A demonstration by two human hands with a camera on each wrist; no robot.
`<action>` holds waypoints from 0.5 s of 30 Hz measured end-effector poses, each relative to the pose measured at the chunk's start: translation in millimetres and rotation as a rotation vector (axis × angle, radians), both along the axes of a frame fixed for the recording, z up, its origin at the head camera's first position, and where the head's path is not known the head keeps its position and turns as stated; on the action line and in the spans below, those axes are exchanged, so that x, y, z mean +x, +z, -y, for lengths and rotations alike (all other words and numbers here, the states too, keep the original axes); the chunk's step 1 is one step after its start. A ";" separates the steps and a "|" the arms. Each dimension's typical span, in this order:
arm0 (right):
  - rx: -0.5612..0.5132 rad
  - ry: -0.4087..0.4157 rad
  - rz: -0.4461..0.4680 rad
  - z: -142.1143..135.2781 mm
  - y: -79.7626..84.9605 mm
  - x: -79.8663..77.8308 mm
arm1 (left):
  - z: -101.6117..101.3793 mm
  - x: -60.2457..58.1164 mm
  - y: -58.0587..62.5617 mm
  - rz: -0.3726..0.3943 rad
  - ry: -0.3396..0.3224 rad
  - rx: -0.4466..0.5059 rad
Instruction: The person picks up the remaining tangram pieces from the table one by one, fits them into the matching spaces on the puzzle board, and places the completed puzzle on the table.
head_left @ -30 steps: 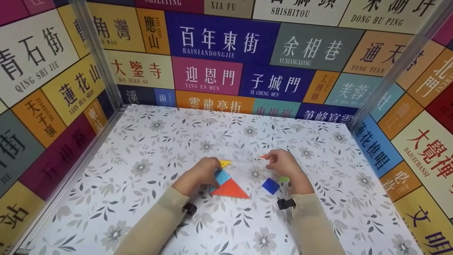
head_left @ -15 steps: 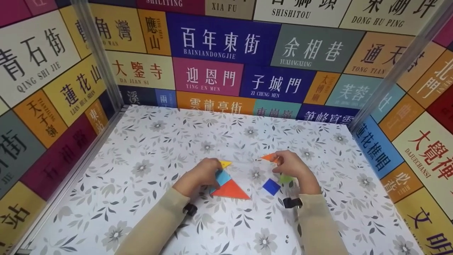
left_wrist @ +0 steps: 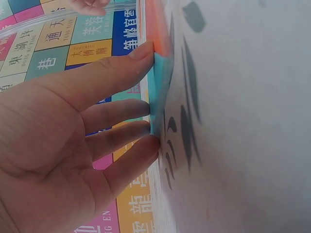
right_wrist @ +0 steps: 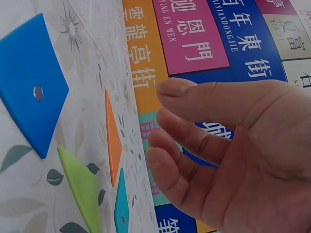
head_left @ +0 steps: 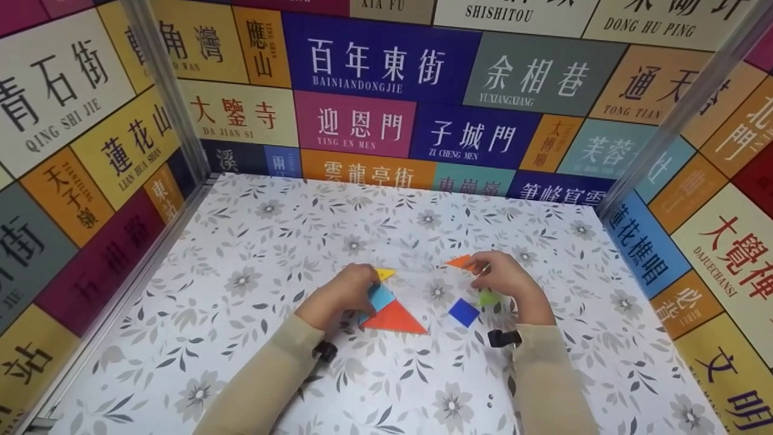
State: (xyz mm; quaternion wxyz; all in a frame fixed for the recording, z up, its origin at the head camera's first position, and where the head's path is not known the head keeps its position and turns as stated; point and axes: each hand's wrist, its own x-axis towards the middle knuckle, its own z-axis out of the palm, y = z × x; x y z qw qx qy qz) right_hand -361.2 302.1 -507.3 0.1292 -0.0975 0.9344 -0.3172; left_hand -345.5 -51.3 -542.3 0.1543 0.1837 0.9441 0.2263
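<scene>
Flat tangram pieces lie on the table. My left hand (head_left: 347, 290) rests its thumb and fingertips on a light-blue piece (head_left: 380, 296), also seen edge-on in the left wrist view. A large red triangle (head_left: 396, 320) adjoins it, and a yellow triangle (head_left: 384, 275) shows beyond the fingers. My right hand (head_left: 504, 275), loosely curled with nothing in it, hovers beside an orange triangle (head_left: 458, 262). The right wrist view shows its fingertips (right_wrist: 163, 167) apart from that triangle. Nearby are a blue square (head_left: 464, 312), a green piece (head_left: 488, 297) and a teal piece (right_wrist: 122, 206), which my right hand hides in the head view.
A white floral cloth (head_left: 290, 241) covers the table. Colourful panels (head_left: 380, 66) with lettering stand at the back and both sides, with clear corner posts (head_left: 670, 115) between them.
My right hand has drawn away to the right from the orange triangle, uncovering more of it and of the green piece. My left hand keeps its place on the pieces.
</scene>
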 end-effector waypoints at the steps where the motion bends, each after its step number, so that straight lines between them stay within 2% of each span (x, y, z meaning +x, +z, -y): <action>1: -0.003 0.005 -0.009 -1.1 0.1 -0.4 | 0.0 0.2 0.2 0.002 -0.001 0.003; 5: -0.012 0.033 -0.021 -5.6 -0.7 -2.2 | -0.1 0.0 -1.3 -0.065 -0.063 -0.017; 8: -0.012 0.073 0.012 -6.3 -0.9 -2.4 | 0.0 -0.6 -2.0 -0.115 -0.089 -0.037; 12: -0.007 0.083 0.042 -5.8 -0.7 -1.2 | 0.3 -0.4 -1.5 -0.093 -0.053 -0.030; 15: 0.004 0.035 0.013 -8.3 -0.7 -0.7 | 0.1 0.0 -2.2 -0.081 -0.049 -0.023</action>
